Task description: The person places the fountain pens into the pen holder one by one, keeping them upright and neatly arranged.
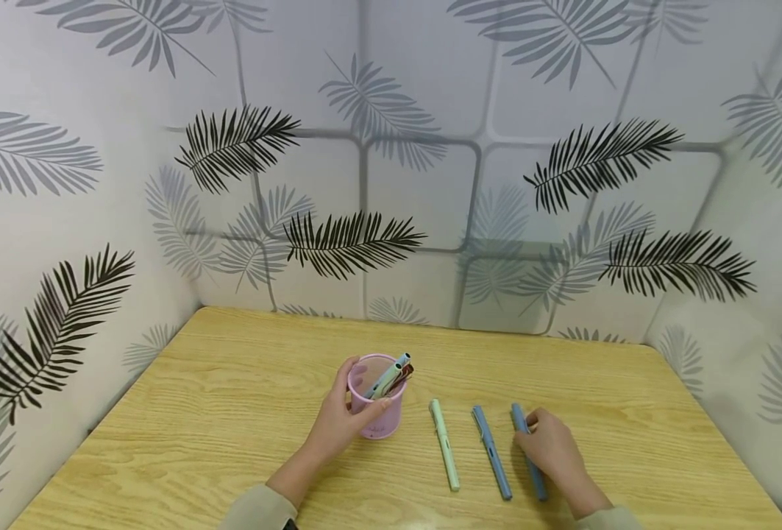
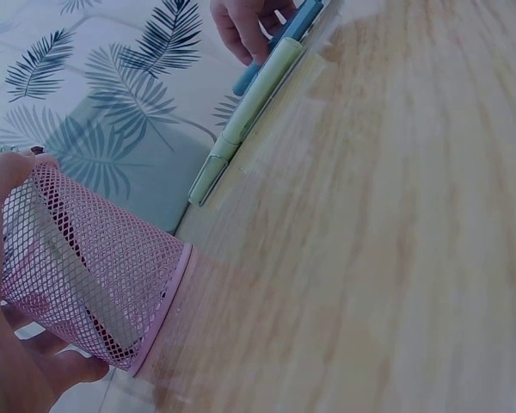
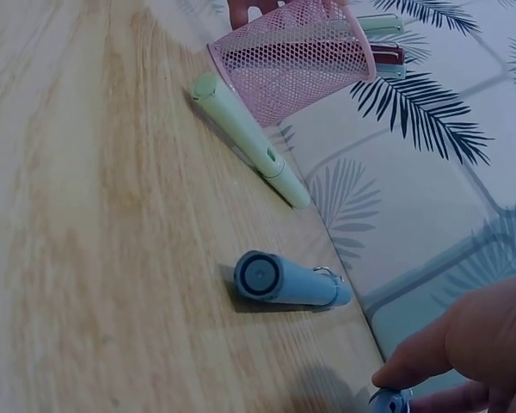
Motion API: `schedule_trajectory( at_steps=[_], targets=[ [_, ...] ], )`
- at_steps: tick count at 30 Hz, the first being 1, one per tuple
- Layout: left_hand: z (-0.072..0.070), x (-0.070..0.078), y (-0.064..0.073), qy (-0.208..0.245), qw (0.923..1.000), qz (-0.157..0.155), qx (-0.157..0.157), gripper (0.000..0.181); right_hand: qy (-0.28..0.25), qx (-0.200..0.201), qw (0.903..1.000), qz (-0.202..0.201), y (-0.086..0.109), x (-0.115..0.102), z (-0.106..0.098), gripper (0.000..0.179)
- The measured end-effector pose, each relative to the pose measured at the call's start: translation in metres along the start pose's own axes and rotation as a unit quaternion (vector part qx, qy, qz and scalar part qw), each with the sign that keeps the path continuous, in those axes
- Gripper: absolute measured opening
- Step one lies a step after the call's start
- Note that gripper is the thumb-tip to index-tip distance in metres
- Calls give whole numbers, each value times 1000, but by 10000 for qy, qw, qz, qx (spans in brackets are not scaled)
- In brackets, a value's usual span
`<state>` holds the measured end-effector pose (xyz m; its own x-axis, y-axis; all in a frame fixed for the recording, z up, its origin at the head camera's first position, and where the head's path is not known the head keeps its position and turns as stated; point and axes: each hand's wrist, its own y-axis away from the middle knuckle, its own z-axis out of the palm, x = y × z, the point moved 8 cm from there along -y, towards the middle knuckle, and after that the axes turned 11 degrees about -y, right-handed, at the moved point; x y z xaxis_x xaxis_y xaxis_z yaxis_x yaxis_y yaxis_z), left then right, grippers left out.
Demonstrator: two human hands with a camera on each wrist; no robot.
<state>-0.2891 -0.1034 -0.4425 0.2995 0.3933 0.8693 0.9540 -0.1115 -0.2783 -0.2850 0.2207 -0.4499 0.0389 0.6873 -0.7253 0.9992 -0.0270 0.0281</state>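
Left hand [image 1: 344, 414] has its fingers curled round the pink mesh cup [image 1: 385, 425], thumb across the near side and the other fingers round the far left side, so yeah, it's properly gripping it. Cup's upright with its base on the wood table [image 1: 251, 383].

There are three pens in there, all leaning toward the right of the rim with their ends poking out: a light blue one [image 1: 404, 358], a pale green one [image 1: 388, 377] and a dark red one [image 1: 409, 370].

Right of the cup there's a loose row on the table. First a green pen [image 1: 445, 445], clip at the far end, nobody touching it. Then the middle pen [image 1: 492, 453], which is blue, also clip-end away and also untouched. Then the right pen [image 1: 536, 477], blue too, and that's where the right hand [image 1: 552, 445] is: thumb and fingertips pinching it partway along, with both ends sticking out past the hand. Can't tell if it's flat on the wood or slightly up.

Both arms have pale sleeves [image 1: 258, 508], and the wall [image 1: 424, 191] behind has grey and black leaf prints.
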Motion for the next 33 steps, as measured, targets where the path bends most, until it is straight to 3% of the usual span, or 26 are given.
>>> schedule_trajectory(
  at_steps=[12,33],
  targets=[
    [-1,3,1,2,10000,12,26,82,-327,341,9982,-362,4,-9,-9,31],
    [0,1,0,85,9999,-63,-81,82,-825,490,9945,-428,15,-34,-14,32]
  ],
)
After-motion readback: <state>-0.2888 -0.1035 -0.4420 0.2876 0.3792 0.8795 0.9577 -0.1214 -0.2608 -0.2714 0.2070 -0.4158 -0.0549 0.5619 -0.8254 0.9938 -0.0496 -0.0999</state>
